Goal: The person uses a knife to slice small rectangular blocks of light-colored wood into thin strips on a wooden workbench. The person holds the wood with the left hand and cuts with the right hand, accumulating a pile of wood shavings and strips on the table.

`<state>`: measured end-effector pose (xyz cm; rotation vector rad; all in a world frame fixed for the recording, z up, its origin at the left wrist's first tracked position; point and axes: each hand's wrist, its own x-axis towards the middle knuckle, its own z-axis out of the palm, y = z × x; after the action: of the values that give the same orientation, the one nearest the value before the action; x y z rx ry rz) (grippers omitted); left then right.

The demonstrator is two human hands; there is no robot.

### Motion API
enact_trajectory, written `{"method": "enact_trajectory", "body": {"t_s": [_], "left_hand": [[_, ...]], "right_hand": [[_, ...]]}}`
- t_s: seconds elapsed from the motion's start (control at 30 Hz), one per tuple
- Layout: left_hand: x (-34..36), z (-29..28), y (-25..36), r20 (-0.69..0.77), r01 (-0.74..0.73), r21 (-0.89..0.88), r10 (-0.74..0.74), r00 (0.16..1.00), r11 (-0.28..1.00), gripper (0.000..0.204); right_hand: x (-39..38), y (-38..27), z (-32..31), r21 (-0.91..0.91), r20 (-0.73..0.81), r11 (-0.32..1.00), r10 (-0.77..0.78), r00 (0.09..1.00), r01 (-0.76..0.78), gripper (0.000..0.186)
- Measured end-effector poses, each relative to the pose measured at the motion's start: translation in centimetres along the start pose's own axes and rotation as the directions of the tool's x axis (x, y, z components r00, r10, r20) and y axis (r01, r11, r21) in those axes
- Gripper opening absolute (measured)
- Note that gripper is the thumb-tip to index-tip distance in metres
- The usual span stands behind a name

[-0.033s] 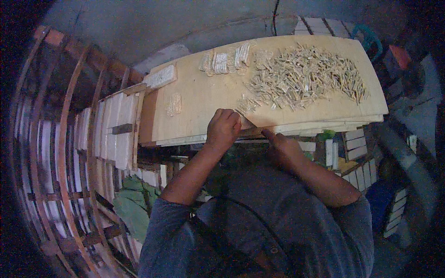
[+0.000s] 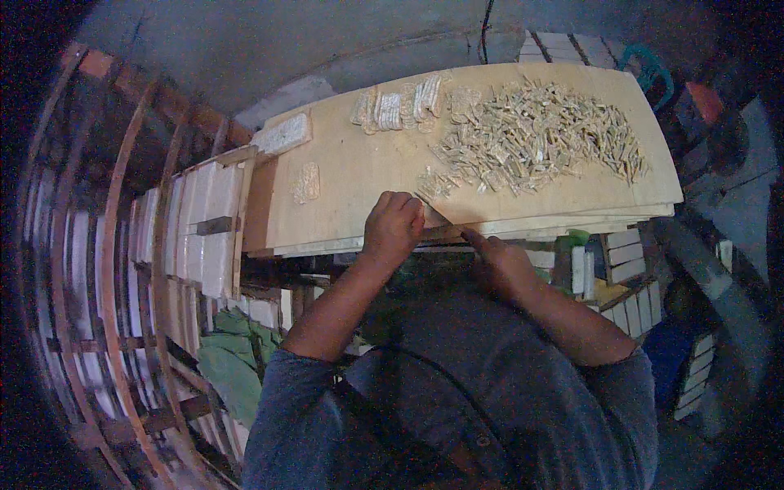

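Observation:
At the near edge of a pale wooden board, my left hand is closed, fingers curled down against the wood. Whatever sits under those fingers is hidden. My right hand grips a knife, its index finger stretched along the back. The dark blade slants up and left, its far end beside the left hand's fingers. Just beyond the blade begins a wide heap of short tan stick-like pieces. Pale ridged slabs lie side by side at the board's far edge, and a small loose clump rests farther left.
Another pale slab lies at the board's far left corner. Left of the board stand stacked white panels with a dark block on them, and wooden slats. Green cloth hangs below. A wall rises behind.

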<state>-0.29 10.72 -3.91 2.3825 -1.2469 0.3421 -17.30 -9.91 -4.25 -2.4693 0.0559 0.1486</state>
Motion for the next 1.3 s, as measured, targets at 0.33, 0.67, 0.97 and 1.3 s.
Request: {"method": "enact_trajectory", "body": {"t_s": [0.33,0.67,0.97,1.3], "left_hand": [[-0.4,-0.2,0.0,0.1,0.306,-0.09,-0.297,0.95,0.948,0.06],[-1.5,0.0,-3.5,0.163,0.315,-0.063,-0.302,0.939,0.947,0.067],[0.0,2.1,-3.3,0.082,0.195,-0.194,-0.183,0.98,0.961,0.068],[0.1,1.8,-0.2,0.054,0.288,-0.214,-0.283,0.958,0.933,0.07]], "right_hand": [[1.0,1.6,-5.5,0.232,-0.397,0.973,0.093,0.913,0.002,0.052],[1.8,1.5,1.1,0.136,-0.244,0.981,-0.105,0.964,0.142,0.052],[2.8,2.9,-5.4,0.146,-0.408,0.988,0.11,0.906,-0.054,0.053],[0.3,0.4,-0.8,0.125,-0.257,0.99,-0.027,0.966,0.06,0.051]]}}
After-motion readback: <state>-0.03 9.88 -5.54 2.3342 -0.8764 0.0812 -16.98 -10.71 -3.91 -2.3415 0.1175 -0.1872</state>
